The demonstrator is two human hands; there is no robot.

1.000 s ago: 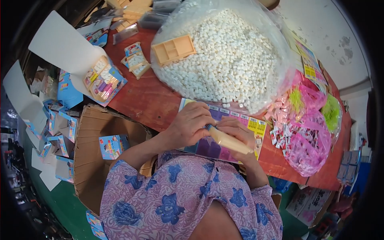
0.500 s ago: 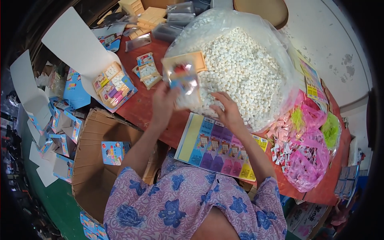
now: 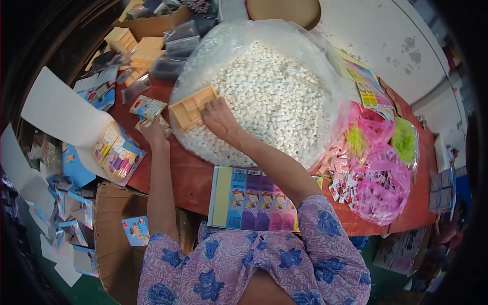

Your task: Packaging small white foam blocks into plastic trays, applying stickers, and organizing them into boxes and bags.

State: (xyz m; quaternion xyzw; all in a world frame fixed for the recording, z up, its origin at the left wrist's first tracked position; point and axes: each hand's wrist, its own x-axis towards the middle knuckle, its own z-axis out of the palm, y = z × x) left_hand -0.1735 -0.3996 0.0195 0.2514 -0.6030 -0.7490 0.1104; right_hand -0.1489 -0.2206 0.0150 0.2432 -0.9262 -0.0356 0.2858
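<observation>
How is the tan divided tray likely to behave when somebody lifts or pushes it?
The tan divided tray is probably stiff, as it looks straight-sided. It should be light, being shallow and seemingly empty. Pushed, it might slide or tilt, because it lies at the edge of loose white pieces.

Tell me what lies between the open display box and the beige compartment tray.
In the head view, the left hand at small filled packs, plus red tabletop.

Colour sheet (image 3: pixel 252 199): print too small | blue carton (image 3: pixel 135 231): lettering illegible
</observation>
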